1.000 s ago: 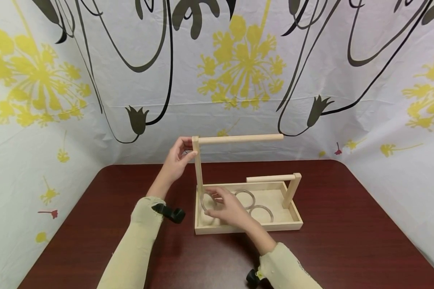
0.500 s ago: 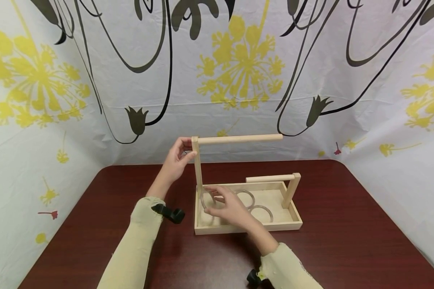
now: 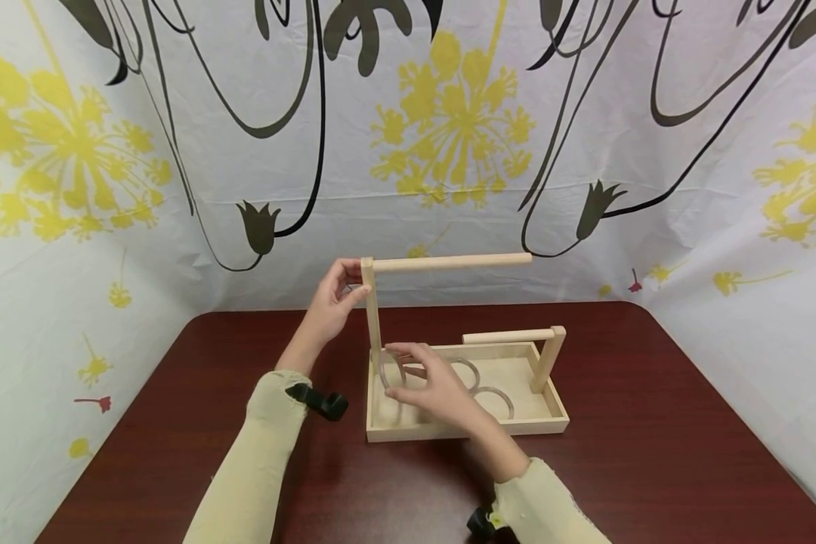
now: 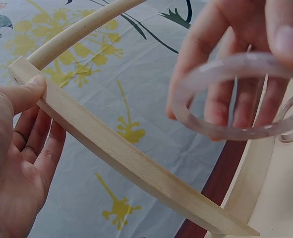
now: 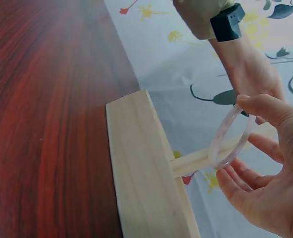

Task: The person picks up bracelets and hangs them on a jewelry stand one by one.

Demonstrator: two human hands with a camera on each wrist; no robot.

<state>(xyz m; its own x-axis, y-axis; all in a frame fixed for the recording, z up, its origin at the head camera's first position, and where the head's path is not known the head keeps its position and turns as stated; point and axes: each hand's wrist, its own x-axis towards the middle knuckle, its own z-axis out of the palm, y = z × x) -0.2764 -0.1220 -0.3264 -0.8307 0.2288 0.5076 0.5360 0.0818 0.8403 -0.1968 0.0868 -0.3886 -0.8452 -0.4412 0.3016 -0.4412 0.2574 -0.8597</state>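
Note:
My left hand [image 3: 329,302] grips the top of a tall wooden post [image 3: 373,317], thumb on the near side and fingers behind it. A long dowel [image 3: 452,262] juts rightward from that post. My right hand [image 3: 438,387] pinches a pale translucent bangle [image 5: 219,134] between thumb and fingertips. The bangle stands roughly on edge above the left end of a wooden tray [image 3: 469,431], beside the post's lower part. Close up in the left wrist view, the same bangle [image 4: 228,132] hangs in the fingers. Two more bangles lie in the tray, one [image 3: 478,374] partly behind my right hand.
At the tray's right end rises a shorter post [image 3: 549,359] with a short dowel [image 3: 510,336] pointing left. The tray sits on a dark red-brown table [image 3: 625,453]. A patterned cloth [image 3: 449,227] hangs behind the table and at both sides.
My right hand has risen slightly with the bangle. My left hand stays at the top of the tall post, and the tray has not moved.

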